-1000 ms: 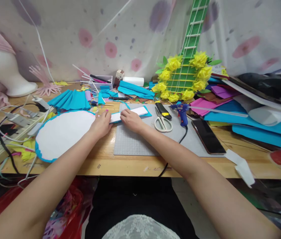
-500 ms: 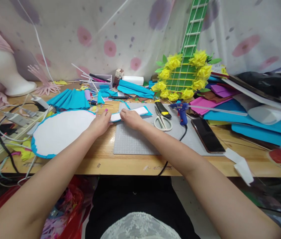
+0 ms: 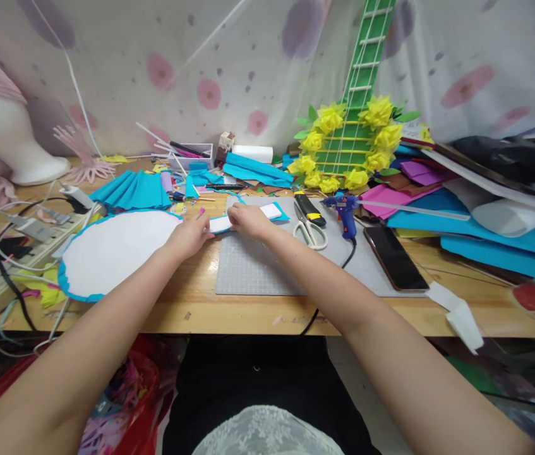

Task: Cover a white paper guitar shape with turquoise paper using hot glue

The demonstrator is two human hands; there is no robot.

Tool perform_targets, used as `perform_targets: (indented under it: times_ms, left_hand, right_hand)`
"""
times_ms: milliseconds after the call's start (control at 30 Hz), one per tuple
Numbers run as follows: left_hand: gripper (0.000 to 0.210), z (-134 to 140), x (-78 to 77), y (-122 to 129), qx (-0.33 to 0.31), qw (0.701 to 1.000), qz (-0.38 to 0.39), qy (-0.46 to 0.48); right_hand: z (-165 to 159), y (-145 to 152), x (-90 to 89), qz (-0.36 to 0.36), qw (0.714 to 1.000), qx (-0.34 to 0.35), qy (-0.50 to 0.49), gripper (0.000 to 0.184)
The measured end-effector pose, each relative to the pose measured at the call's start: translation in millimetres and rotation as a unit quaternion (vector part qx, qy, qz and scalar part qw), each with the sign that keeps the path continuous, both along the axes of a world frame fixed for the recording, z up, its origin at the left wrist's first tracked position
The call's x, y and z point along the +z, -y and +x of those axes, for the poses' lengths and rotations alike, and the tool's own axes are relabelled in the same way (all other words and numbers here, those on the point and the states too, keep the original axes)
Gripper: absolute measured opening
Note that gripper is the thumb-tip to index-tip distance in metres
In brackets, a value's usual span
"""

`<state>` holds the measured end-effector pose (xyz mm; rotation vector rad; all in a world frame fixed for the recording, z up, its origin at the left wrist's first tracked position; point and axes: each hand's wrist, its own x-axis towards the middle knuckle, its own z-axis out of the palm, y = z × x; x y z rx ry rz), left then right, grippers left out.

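Note:
A white guitar-shaped cutout (image 3: 118, 249) lies on the table, its rounded body at the left, edged in blue crepe paper (image 3: 72, 285). From the body a narrow white neck (image 3: 220, 224) runs right onto the grey cutting mat (image 3: 262, 272). My left hand (image 3: 190, 235) is closed around the neck near where it meets the body. Midway along the neck, my right hand (image 3: 249, 221) pinches its blue-edged side; the fingertips are partly hidden. Loose blue paper sticks out past the neck's right end.
On the mat lie scissors (image 3: 311, 234), a cutter (image 3: 309, 209), a blue glue gun (image 3: 347, 215) and a phone (image 3: 395, 258). A green guitar with yellow flowers (image 3: 359, 136) stands behind. Coloured sheets (image 3: 480, 221) pile at right. Power strips with cables (image 3: 35, 237) crowd the left.
My right hand has shifted very slightly along the neck, its fingers a little higher. My left hand and the cutout stay nearly in place.

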<state>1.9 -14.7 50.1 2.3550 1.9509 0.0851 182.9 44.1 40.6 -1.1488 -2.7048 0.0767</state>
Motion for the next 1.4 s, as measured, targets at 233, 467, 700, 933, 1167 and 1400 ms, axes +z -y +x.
perform_targets:
  times_ms: [233,467,700,933,1167,1400]
  left_hand:
    - [0.017,0.9,-0.3,-0.9,-0.010,1.000,-0.002,-0.017]
    - [0.020,1.0,-2.0,-0.9,-0.028,0.999,0.004,-0.037]
    - [0.027,3.5,1.6,0.8,-0.035,0.998,0.010,-0.048]
    - [0.043,23.2,1.9,-5.0,0.028,0.995,0.018,-0.095]
    - [0.040,22.4,2.0,-4.2,0.021,0.995,0.026,-0.098]
    - [0.037,16.5,-1.7,-3.4,0.014,0.996,0.056,-0.071]
  right_hand:
    - [-1.6,8.5,-0.2,0.004,1.000,0.018,0.008,0.017]
    - [-16.3,15.2,-11.4,0.063,0.998,0.021,0.011,0.027]
    - [-14.0,9.8,-8.8,0.062,0.997,0.027,0.024,0.028]
    - [-17.4,9.9,-3.7,0.051,0.997,0.035,0.048,0.021]
    - [23.5,10.7,-0.4,0.006,1.000,0.025,-0.009,0.030]
    - [43.2,8.8,-22.4,0.034,0.999,-0.015,-0.027,0.023]
